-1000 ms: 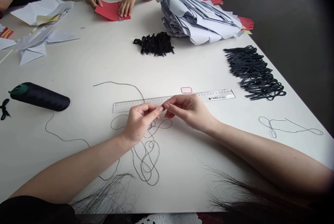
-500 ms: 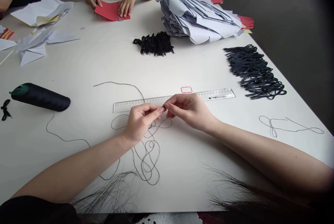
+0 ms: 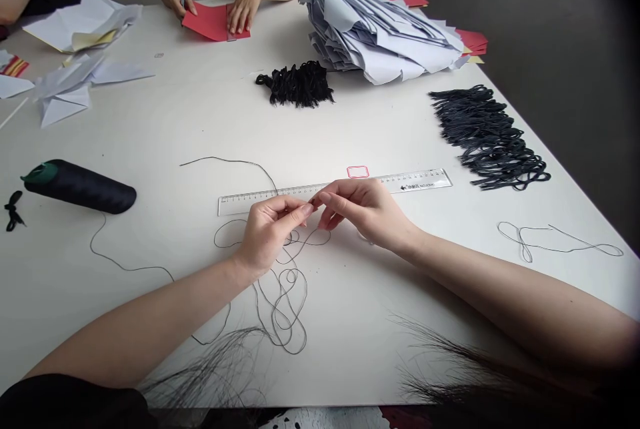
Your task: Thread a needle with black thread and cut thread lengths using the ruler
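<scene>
My left hand (image 3: 273,229) pinches dark thread (image 3: 289,309) between thumb and forefinger, in front of the clear ruler (image 3: 425,180). My right hand (image 3: 363,212) meets it at the fingertips, its thumb and forefinger closed on the same spot. What exactly lies between the tips is mostly hidden; a tiny dark bit shows there. Below the hands the thread spreads over the white table (image 3: 360,336) in loose loops, and one end runs up past the ruler to the left. A dark thread spool (image 3: 83,188) with a green end lies at the left, its strand trailing toward my left forearm.
Dark looped cords (image 3: 490,136) lie in a row at the right, above a loose thread (image 3: 560,242). A black bundle (image 3: 297,84) and a paper stack (image 3: 380,29) stand farther back. Across the table a person holds red paper (image 3: 207,22) and a pen.
My right thumb and fingers have shifted slightly at the pinch, and a small dark bit now shows between the fingertips. My left hand stays almost still.
</scene>
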Demonstrator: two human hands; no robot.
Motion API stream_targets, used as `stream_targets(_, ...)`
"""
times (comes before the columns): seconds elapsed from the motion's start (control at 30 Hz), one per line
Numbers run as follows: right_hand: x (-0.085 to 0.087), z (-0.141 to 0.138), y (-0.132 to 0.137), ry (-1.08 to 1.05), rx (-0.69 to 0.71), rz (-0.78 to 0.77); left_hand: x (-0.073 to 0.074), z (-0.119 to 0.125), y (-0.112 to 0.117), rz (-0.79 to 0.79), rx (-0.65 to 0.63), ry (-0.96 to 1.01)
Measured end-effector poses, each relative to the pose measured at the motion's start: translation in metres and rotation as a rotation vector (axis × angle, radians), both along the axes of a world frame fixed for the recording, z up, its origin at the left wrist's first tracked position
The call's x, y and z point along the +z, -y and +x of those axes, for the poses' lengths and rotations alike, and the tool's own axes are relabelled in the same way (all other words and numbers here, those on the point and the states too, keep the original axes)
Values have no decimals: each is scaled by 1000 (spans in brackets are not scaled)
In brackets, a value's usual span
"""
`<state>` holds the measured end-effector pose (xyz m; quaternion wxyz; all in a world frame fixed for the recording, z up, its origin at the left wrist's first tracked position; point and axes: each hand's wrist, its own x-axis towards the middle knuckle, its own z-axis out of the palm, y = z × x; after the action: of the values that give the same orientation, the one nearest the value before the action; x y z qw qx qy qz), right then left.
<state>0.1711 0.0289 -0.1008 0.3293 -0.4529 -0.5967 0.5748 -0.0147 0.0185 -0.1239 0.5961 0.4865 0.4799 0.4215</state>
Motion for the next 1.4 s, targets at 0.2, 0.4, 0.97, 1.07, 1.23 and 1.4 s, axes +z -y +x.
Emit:
stream_targets(0.2,0,-1,-1,-44,10,-9,0,0,0,-4,9,-3)
stream_targets(0.4,-4,-1,0,-27,-8,34,1,1,1,5,18,-18)
stream_targets(0.97,-4,-2,-1,-27,-7,17,1,1,1,36,-5,-24)
stream_targets(1.07,-4,-2,-1,-50,-8,-7,1,1,1,41,-11,-3)
stream_targets(1.23,-5,-5,0,-212,-8,-123,0,1,1,21,19,46)
stream_targets(1.4,-12,-10,4,-341,-15,-248,-1,2,1,31,34,88)
